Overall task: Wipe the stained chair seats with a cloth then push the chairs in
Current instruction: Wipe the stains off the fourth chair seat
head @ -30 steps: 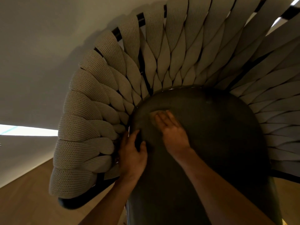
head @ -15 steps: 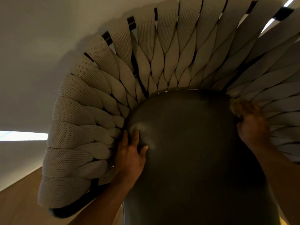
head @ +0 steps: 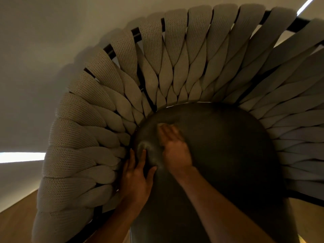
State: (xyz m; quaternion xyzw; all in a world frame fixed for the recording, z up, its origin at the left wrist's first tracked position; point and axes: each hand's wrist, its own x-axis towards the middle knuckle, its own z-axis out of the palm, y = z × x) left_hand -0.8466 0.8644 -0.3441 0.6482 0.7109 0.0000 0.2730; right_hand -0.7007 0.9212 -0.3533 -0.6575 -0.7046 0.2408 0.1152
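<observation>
- The left arm comes up from the bottom edge, bare, angled toward the left rim of the seat.
- The left hand lies flat on the seat's left edge, fingers spread and released, holding nothing; the fingertips press a pale dimple into the cushion, and the outer fingers sit just beside the woven straps.
- The right arm crosses the seat from lower right toward upper left.
- The right hand lies palm down on the seat, just beside the left hand, fingers extended over the cloth and pressing it flat; it is blurred, so I cannot tell how the thumb sits.
- The cloth is a small tan pad, mostly hidden under the right fingers, showing at their tips near the seat's back left.
- The seat is dark, smooth and rounded, with a dull sheen; any stain is too dim to make out.
- The backrest fans around the seat: wide beige knit straps, twisted and overlapping, on a dark frame.
- Beyond, a plain pale wall carries the chair's shadow.
- A bright strip shows at far left, and wood floor at lower left.
</observation>
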